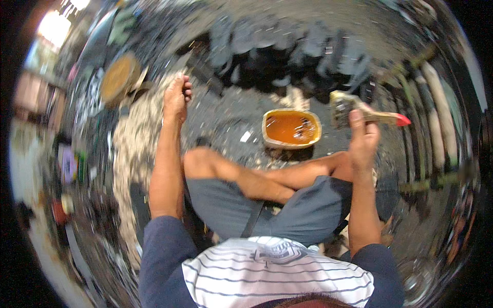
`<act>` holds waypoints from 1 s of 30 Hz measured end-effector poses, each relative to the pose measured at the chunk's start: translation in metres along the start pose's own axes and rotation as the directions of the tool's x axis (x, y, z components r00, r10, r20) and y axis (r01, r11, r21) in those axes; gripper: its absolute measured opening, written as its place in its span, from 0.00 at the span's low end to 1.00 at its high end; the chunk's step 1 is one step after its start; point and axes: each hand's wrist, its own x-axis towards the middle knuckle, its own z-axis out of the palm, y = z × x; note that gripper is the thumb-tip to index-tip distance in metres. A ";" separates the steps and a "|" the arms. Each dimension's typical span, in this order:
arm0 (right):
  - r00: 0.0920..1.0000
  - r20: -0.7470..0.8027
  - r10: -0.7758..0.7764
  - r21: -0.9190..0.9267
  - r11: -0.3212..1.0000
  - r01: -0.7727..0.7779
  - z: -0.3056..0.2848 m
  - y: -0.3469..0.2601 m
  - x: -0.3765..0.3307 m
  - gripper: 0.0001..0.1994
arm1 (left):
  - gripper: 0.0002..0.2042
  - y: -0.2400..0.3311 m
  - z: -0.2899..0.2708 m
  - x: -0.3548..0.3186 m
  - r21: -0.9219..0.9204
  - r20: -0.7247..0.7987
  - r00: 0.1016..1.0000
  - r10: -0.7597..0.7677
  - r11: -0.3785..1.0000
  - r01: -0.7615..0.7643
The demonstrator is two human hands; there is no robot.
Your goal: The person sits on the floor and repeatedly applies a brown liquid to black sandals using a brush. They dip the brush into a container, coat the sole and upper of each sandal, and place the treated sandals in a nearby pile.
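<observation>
Seated cross-legged on a littered floor (215,118), a person stretches the left hand (176,97) out to the ground, fingers curled together and holding nothing visible. Ahead sits an oval cream tub of amber-brown liquid (291,128), full. The right hand (363,134) has fingers clamped on a wooden-handled, red-tipped brush (359,110), raised just beside the tub; coating work appears under way, the extent unclear.
</observation>
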 end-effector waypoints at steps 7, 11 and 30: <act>0.991 0.063 0.120 0.163 0.978 -0.129 -0.037 0.066 0.076 0.14 | 0.32 -0.032 -0.339 -0.200 0.629 -0.717 0.629 0.301 0.667 0.399; 0.975 0.134 0.176 -0.011 0.984 -0.176 -0.031 0.088 0.085 0.20 | 0.41 -0.071 -0.459 -0.315 0.605 -0.797 0.594 0.111 0.155 0.781; 0.931 0.347 -0.112 -0.034 0.991 0.132 0.050 0.148 0.023 0.16 | 0.32 0.032 -0.069 -0.264 0.500 -0.076 0.995 0.063 0.866 -0.017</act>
